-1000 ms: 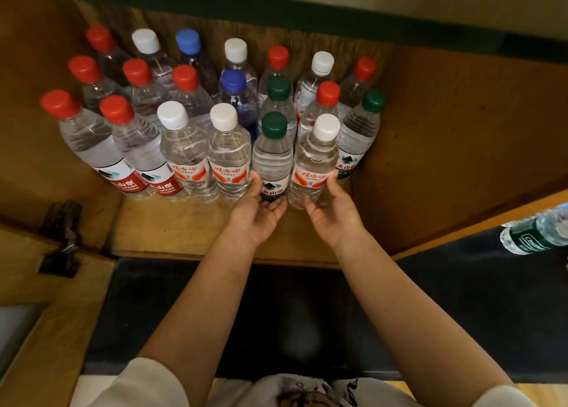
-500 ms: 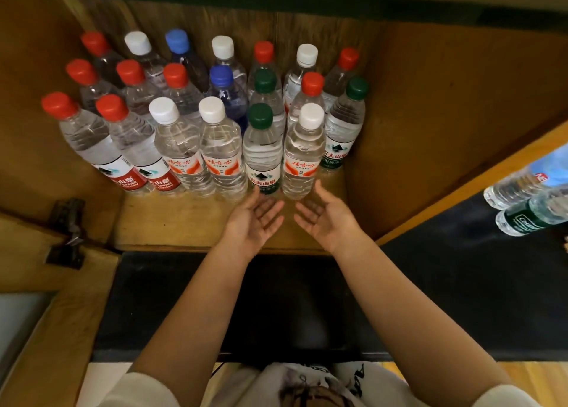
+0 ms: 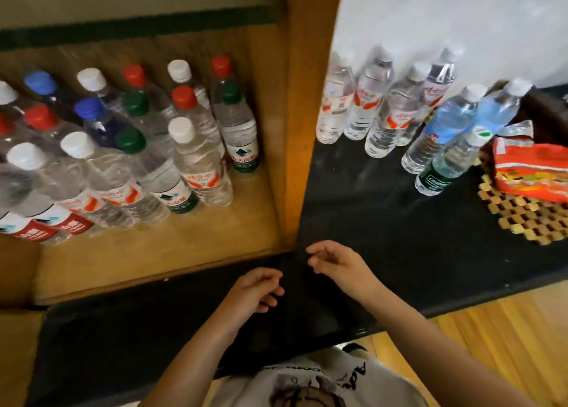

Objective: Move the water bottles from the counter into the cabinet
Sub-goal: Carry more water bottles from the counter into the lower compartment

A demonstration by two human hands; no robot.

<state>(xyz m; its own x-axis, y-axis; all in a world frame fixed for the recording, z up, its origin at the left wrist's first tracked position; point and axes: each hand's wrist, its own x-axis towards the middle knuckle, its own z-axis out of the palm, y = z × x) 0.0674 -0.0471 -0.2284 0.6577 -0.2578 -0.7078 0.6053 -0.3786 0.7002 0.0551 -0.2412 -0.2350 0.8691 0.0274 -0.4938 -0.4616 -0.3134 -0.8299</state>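
From the head view, the open wooden cabinet (image 3: 278, 166) holds a packed cluster of upright clear plastic water bottles (image 3: 199, 163) with red, white, blue and green caps. To its right, on the black counter (image 3: 384, 222), stand more clear bottles with white caps (image 3: 381, 111), near a red snack packet (image 3: 531, 173) lying on a woven wooden mat (image 3: 522, 216). Left hand (image 3: 256, 289) and right hand (image 3: 336, 262) hover over the counter's front, fingers loosely curled, holding nothing.
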